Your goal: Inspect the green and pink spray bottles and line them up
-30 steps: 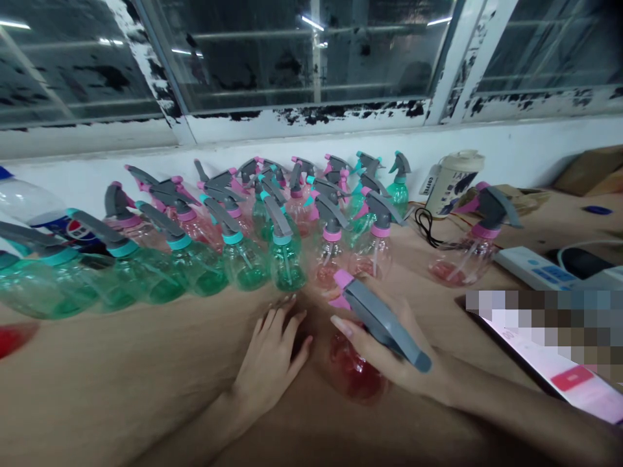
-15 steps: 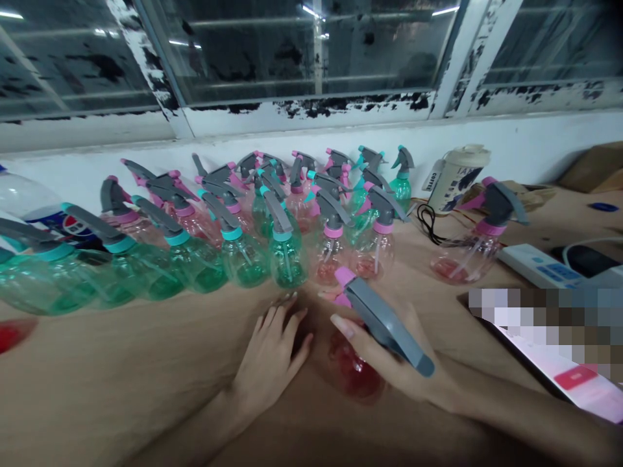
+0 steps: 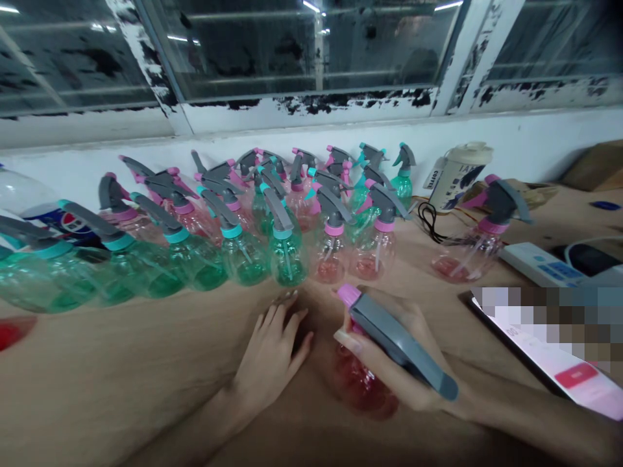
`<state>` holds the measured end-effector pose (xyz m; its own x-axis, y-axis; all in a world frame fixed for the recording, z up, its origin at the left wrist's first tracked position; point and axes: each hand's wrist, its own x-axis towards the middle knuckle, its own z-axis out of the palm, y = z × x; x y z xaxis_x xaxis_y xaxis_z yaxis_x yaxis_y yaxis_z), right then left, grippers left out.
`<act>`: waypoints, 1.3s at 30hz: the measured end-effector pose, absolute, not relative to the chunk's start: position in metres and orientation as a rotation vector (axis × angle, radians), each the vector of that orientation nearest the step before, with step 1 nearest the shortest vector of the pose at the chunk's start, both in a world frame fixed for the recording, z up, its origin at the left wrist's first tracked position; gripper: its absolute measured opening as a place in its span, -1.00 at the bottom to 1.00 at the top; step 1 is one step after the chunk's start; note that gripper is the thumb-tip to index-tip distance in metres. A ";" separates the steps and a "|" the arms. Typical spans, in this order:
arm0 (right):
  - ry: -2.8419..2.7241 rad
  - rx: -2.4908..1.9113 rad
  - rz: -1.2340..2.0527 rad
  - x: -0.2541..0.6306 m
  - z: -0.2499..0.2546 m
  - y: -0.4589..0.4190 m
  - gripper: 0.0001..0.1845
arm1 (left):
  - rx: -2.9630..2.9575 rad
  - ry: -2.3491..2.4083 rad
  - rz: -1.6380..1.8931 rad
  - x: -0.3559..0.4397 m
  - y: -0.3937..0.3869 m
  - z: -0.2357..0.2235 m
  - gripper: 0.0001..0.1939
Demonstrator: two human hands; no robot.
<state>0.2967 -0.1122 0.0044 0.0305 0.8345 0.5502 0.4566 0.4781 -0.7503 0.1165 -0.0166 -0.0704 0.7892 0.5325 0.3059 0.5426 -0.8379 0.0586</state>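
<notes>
My right hand (image 3: 413, 350) is wrapped round the neck of a spray bottle (image 3: 363, 383) with a clear red body, a grey trigger head and a pink nozzle. The bottle leans, its nozzle pointing away to the left, and my palm hides part of its neck. My left hand (image 3: 272, 357) lies flat on the table, fingers spread, holding nothing, just left of that bottle. Beyond both hands stand green spray bottles (image 3: 288, 263) with teal collars and pink spray bottles (image 3: 331, 256) with pink collars, in crowded rows.
Another pink spray bottle (image 3: 467, 253) stands apart at the right. Near it are a paper coffee cup (image 3: 455, 175), a white power strip (image 3: 540, 263) and a phone (image 3: 559, 350) with a lit screen. A large Pepsi bottle (image 3: 68, 217) stands at the left, before the wall.
My right hand has moved slightly nearer to me and right with the red spray bottle. Its fingers have closed in around the trigger. My left hand has stayed put.
</notes>
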 end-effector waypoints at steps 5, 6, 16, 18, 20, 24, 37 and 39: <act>-1.645 -1.096 0.402 0.298 0.000 -0.113 -0.72 | -2.936 -0.871 -0.492 0.116 -0.016 -0.071 -0.73; -1.637 -1.106 0.404 0.297 -0.001 -0.113 -0.69 | -2.933 -0.857 -0.492 0.117 -0.017 -0.071 -0.72; -1.638 -1.077 0.322 0.293 0.001 -0.113 -0.49 | -2.911 -0.796 -0.521 0.117 -0.018 -0.082 -0.74; -1.664 -1.105 0.293 0.294 0.000 -0.112 -0.51 | -2.919 -0.807 -0.511 0.117 -0.018 -0.080 -0.74; -1.675 -1.141 0.271 0.295 -0.002 -0.110 -0.58 | -2.936 -0.801 -0.492 0.117 -0.019 -0.076 -0.73; -1.646 -1.192 0.326 0.298 -0.003 -0.107 -0.83 | -2.938 -0.781 -0.509 0.117 -0.020 -0.071 -0.73; -1.662 -1.207 0.326 0.302 0.000 -0.108 -0.93 | -2.944 -0.810 -0.488 0.116 -0.019 -0.072 -0.68; -1.677 -1.202 0.328 0.302 0.004 -0.108 -0.91 | -2.950 -0.822 -0.493 0.117 -0.019 -0.072 -0.65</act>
